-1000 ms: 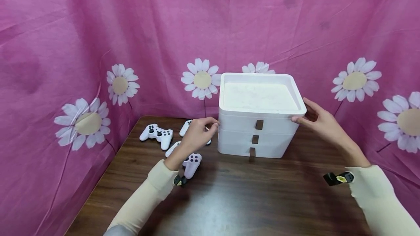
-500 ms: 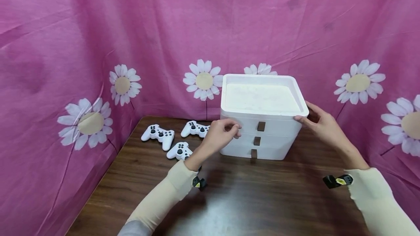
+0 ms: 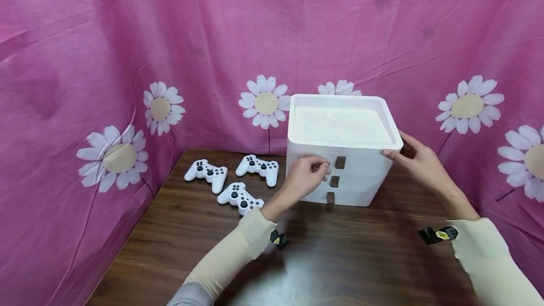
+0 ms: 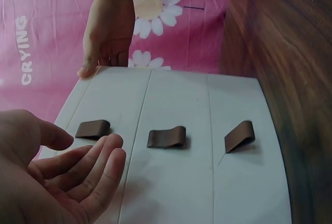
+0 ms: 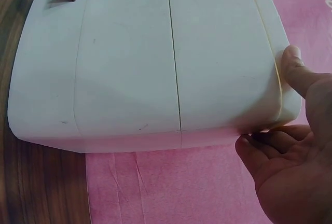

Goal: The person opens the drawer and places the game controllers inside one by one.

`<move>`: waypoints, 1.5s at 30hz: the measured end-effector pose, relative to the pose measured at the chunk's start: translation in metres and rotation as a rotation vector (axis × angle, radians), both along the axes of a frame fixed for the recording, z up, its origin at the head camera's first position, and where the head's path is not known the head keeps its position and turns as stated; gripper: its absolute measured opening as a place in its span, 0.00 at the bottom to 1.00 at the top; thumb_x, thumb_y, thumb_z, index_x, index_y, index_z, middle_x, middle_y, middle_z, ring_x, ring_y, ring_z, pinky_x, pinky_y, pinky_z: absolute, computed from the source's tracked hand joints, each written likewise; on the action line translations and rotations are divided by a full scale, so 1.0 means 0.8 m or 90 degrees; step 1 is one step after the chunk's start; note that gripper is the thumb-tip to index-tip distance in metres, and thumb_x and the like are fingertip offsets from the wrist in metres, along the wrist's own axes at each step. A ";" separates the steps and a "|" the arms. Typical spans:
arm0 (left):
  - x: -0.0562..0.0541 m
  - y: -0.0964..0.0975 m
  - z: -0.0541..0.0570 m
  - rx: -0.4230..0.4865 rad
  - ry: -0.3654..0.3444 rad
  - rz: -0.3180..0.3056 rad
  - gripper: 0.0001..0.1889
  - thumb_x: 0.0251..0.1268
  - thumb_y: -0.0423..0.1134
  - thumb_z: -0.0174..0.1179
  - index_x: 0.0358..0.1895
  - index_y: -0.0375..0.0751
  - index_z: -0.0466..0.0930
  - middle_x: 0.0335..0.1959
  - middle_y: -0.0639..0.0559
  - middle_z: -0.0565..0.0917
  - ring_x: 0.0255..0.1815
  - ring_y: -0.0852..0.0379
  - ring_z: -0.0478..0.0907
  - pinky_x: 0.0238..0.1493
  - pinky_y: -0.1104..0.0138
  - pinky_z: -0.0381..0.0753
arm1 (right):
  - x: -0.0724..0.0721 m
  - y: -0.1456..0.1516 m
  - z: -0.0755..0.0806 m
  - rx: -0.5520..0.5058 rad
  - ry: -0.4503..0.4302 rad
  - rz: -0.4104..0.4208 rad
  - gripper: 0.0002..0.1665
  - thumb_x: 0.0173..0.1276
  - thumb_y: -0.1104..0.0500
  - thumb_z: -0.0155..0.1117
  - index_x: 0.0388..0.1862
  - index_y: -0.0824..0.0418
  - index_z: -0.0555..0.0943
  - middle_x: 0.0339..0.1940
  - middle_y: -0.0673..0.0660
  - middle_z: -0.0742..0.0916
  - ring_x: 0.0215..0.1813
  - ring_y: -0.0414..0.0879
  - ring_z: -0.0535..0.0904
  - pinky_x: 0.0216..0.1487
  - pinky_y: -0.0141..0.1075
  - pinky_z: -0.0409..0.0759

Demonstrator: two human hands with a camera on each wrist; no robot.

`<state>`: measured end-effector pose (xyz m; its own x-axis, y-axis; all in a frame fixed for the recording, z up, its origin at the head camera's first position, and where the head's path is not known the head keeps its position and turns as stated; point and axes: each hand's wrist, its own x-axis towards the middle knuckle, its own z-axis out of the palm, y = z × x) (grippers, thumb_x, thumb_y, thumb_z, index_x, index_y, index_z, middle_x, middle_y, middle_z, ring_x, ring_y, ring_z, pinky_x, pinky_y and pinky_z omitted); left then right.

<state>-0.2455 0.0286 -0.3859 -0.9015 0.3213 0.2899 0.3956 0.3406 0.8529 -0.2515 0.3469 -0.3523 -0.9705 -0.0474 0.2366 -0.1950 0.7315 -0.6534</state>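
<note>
A white three-drawer storage box with a tray-like top stands on the table. Brown pull tabs mark its drawers: top, middle and bottom. My left hand hovers before the front face, left of the top tab. In the left wrist view its fingers are loosely bent, apart from that tab, and hold nothing. My right hand grips the box's upper right front corner. In the right wrist view the thumb lies on the front near the rim, the fingers round the side. All drawers are closed.
White game controllers lie on the wooden table left of the box: one at the far left, one behind, one nearer, partly behind my left sleeve. A pink flowered cloth hangs behind.
My left hand has moved right, from the box's left edge across its front to beside the top tab. The right hand keeps its grip on the corner. My left arm now hides the nearest controller.
</note>
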 end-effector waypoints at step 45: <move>0.004 0.074 -0.016 0.357 -0.322 -0.093 0.21 0.86 0.43 0.51 0.51 0.25 0.84 0.28 0.53 0.85 0.24 0.64 0.83 0.31 0.72 0.85 | -0.002 -0.001 -0.007 -0.055 0.029 0.021 0.48 0.76 0.47 0.71 0.87 0.54 0.60 0.70 0.75 0.81 0.48 0.14 0.73 0.42 0.14 0.76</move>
